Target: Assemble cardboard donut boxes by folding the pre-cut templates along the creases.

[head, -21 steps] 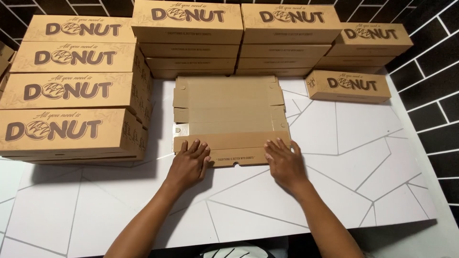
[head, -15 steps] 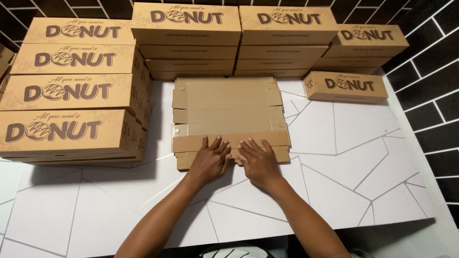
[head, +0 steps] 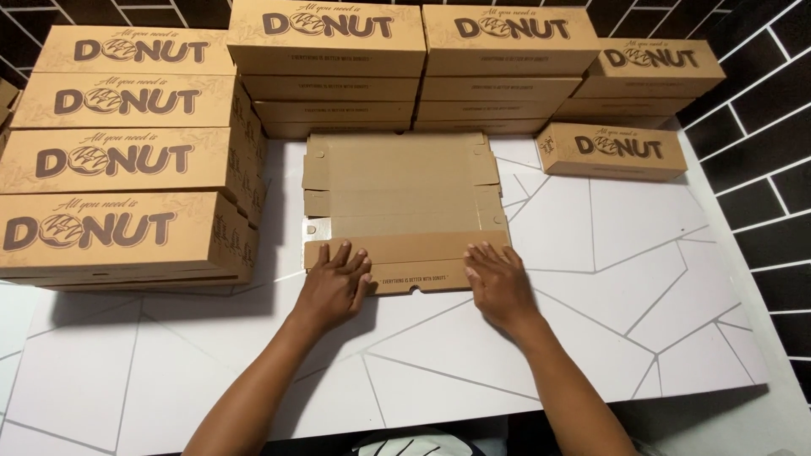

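Blank: we see flat box blank (head: pixel 401 198) on white table (head: pixel 642 279), near flap folded | left hand (head: pixel 334 283), right hand (head: pixel 498 283): spread flat on flap | done: stacked boxes (head: pixel 127 160) left of blank | left: walls unraised

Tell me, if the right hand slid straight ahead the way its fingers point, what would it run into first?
Probably the rest of the flat cardboard box blank under the right hand, then the stacked boxes behind it.

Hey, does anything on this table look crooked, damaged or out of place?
Nothing looks damaged or spilled. The flat cardboard blank lies square on the white table, its near flap folded over under the left hand and right hand. One single closed box sits alone, slightly angled, apart from the neat stacks.
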